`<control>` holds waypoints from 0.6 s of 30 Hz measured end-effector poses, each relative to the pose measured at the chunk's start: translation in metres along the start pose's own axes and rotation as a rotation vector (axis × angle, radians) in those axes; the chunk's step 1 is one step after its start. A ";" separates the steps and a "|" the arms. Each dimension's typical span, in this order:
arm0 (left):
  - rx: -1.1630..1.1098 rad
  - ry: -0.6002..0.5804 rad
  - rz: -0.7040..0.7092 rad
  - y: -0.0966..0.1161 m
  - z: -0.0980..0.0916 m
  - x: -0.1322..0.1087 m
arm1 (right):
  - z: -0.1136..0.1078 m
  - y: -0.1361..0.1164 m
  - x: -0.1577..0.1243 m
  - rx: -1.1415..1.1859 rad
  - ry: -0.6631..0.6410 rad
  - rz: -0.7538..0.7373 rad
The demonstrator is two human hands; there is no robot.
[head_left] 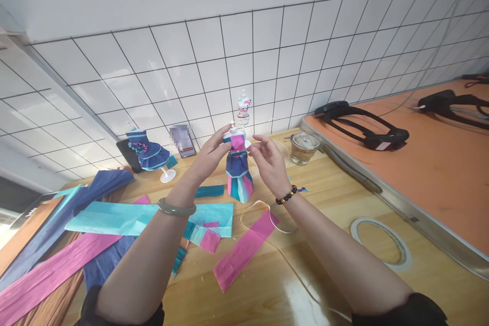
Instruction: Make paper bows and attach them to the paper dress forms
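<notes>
A miniature dress mannequin (236, 163) stands upright in front of me, dressed in pink, navy and teal crepe paper with a striped flared skirt. My left hand (212, 155) is closed around the left side of its bodice, thumb in front and fingers partly hidden behind. At the right side of the bodice is my right hand (269, 160), its fingers bent and apart. Whether its fingertips touch the paper, I cannot make out. Directly behind stands a smaller-looking white mannequin (243, 108) with pink and teal trim.
Another mannequin in a navy dress (147, 150) leans at the left beside a phone (183, 141). Crepe paper strips (114, 217) cover the left; a pink strip (244, 252) and thin cord (301, 280) lie nearer. A drink glass (304, 147), tape roll (382, 244) and black headset (362, 127) are right.
</notes>
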State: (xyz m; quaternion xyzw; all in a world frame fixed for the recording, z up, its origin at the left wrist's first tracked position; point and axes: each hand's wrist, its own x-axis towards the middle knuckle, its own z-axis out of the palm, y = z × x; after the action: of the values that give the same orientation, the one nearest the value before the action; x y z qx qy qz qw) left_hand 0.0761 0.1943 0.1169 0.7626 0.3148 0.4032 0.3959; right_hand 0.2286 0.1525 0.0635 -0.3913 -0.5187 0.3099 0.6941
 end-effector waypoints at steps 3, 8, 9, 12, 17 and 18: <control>0.047 0.031 -0.028 -0.003 0.000 -0.001 | -0.006 -0.001 -0.001 0.019 0.002 0.026; 0.065 0.054 -0.050 -0.006 0.000 -0.001 | -0.019 0.002 -0.008 -0.048 -0.001 0.044; 0.073 0.051 -0.053 -0.005 0.000 -0.001 | -0.023 0.003 -0.010 -0.058 -0.001 0.045; 0.082 0.043 -0.061 -0.001 -0.002 -0.003 | -0.034 0.007 -0.016 -0.095 -0.002 0.053; 0.035 0.107 -0.059 -0.006 -0.013 -0.018 | -0.069 0.006 -0.022 -0.235 0.018 0.078; 0.061 0.169 -0.058 -0.010 -0.016 -0.024 | -0.078 0.004 -0.023 -0.276 0.012 0.090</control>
State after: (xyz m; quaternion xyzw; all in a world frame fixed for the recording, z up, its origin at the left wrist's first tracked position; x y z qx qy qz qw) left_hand 0.0487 0.1856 0.1051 0.7281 0.3809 0.4450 0.3561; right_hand 0.2978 0.1182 0.0366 -0.5077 -0.5343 0.2641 0.6220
